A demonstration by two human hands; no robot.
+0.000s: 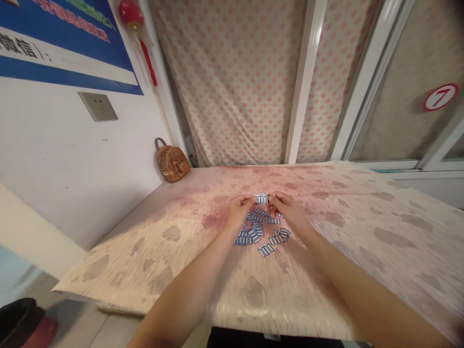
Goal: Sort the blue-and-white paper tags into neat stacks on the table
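Observation:
Between my two hands, just above the table, is a small white-and-blue striped piece, flat like a card or label. My left hand pinches its left end. The fingers of my right hand are closed at its right end. Below my hands lies a loose pile of similar blue-and-white striped pieces, several of them overlapping. One striped piece lies nearest to me, and another small group sits to the right. Print on the pieces is too small to read.
A patterned pinkish cover lies over the table. A small brown backpack leans at the back left corner against the wall. Behind the table hangs a dotted curtain. A dark bin stands on the floor at lower left.

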